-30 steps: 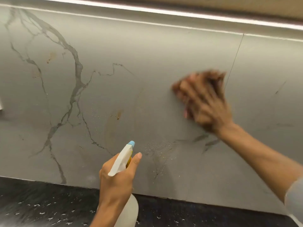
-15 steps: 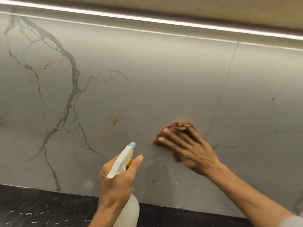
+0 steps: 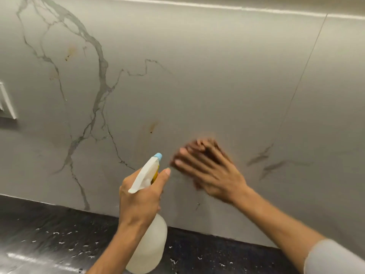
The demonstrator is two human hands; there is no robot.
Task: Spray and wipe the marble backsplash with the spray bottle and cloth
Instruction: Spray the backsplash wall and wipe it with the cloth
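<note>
The grey marble backsplash (image 3: 207, 80) with dark veins fills most of the view. My left hand (image 3: 141, 198) grips a white spray bottle (image 3: 148, 248) by its neck, blue nozzle pointing up at the wall. My right hand (image 3: 213, 171) is pressed flat against the lower wall over a brown cloth (image 3: 212, 144), which is blurred and mostly hidden under the fingers. A small rusty stain (image 3: 152, 127) sits up and left of the cloth; another stain (image 3: 70, 53) is higher at left.
A black speckled countertop (image 3: 49, 234) runs along the bottom beneath the wall. A white switch plate (image 3: 7, 103) is at the left edge. A thin vertical seam (image 3: 304, 76) divides the slabs at right. A light strip runs along the top.
My right hand with the cloth swept down the wall from the seam and then left, toward the bottle. The left hand kept its hold on the bottle. The view shifted slightly.
</note>
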